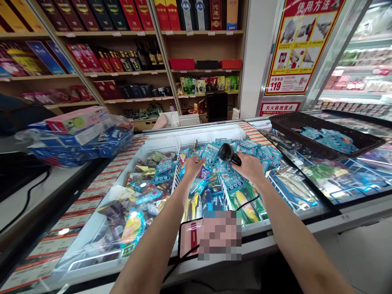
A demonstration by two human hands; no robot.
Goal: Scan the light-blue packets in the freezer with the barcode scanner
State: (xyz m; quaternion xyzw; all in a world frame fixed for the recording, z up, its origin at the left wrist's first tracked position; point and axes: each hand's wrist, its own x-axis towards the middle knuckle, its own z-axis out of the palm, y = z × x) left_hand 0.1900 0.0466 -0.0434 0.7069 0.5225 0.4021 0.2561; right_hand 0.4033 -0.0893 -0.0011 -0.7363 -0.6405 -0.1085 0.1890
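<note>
Bare forearms (153, 245) reach over a display freezer (257, 248). The right hand (250, 166) is wrapped round the handle of a black handheld scanner (227, 152), its head above blue packets (210, 152). The left hand (193, 165), fingers loosely curled, is beside them; whether it grips one, I cannot tell. Farther right, a dark tray (289, 121) holds similar packets (332, 139).

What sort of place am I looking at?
Probably a supermarket or convenience store: wall shelves of boxed goods, what looks like a chest freezer of packets, and apparent price labels along its side.
</note>
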